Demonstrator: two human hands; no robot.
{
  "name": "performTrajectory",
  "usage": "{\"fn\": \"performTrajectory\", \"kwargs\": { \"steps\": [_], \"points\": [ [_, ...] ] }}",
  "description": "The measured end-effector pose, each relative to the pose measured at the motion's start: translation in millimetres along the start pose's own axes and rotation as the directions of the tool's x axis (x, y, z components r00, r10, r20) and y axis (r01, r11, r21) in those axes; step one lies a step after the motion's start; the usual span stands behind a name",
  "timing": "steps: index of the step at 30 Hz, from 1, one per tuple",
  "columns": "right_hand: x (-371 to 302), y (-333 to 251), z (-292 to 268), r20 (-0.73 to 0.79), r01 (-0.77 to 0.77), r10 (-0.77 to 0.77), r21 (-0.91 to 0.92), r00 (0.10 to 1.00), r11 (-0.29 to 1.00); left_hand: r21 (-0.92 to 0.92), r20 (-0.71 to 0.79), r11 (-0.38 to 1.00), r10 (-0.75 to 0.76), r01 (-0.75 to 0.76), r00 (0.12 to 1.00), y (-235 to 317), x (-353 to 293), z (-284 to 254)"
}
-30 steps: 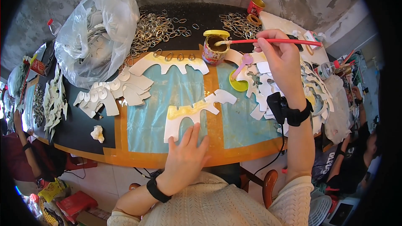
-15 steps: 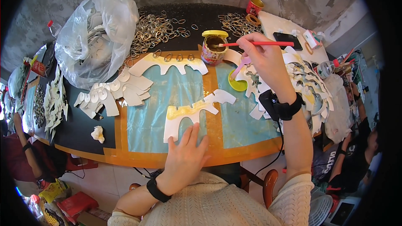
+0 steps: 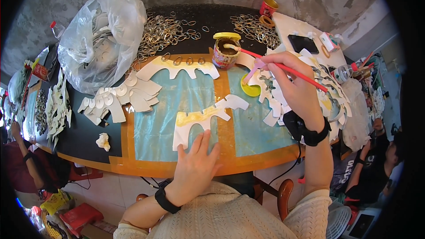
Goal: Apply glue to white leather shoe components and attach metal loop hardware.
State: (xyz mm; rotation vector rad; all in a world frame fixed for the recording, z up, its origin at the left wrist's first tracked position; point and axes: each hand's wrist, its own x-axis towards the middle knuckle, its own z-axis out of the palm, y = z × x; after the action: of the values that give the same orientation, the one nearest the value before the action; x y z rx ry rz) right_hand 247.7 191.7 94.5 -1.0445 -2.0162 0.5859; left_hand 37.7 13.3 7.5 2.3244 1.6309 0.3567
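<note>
My left hand [image 3: 195, 163] lies flat with fingers apart, its fingertips pressing the lower edge of a white cut-out piece [image 3: 181, 135] on the blue sheet. Yellowish paste [image 3: 195, 117] coats the upper part of that piece. In my right hand [image 3: 290, 82] is a thin red-handled brush [image 3: 305, 78], gripped between thumb and fingers. The brush's pale, paste-covered tip rests at the mouth of a jar [image 3: 225, 58] with its yellow lid flipped up. Above the first piece, another white cut-out [image 3: 152, 67] carries paste and several metal rings [image 3: 178, 60].
A clear plastic bag [image 3: 102, 40] of white pieces stands at the far left, beside piled metal rings [image 3: 161, 31]. More cut-outs [image 3: 110, 99] lie left, others [image 3: 330, 93] heap at right. A yellow-green dish [image 3: 251, 90], phone [image 3: 303, 43] and red can [image 3: 268, 7] stand right. Other people sit at both sides.
My right hand has moved down and slightly right, and the brush handle has swung from level to slanting toward me, its tip still at the jar. My left hand and the white piece stay put.
</note>
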Motion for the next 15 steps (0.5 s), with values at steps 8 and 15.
{"fn": "performTrajectory", "kwargs": {
  "steps": [8,15],
  "points": [
    [-21,-16,-23,-0.005,0.116,-0.117,-0.067,0.993,0.991,0.0,0.014,1.0,0.001,-0.001,1.0,1,0,-1],
    [-32,-22,-37,-0.05,0.222,-0.229,-0.117,0.972,0.968,-0.006,0.025,1.0,-0.004,0.004,1.0,1,0,0]
  ]
}}
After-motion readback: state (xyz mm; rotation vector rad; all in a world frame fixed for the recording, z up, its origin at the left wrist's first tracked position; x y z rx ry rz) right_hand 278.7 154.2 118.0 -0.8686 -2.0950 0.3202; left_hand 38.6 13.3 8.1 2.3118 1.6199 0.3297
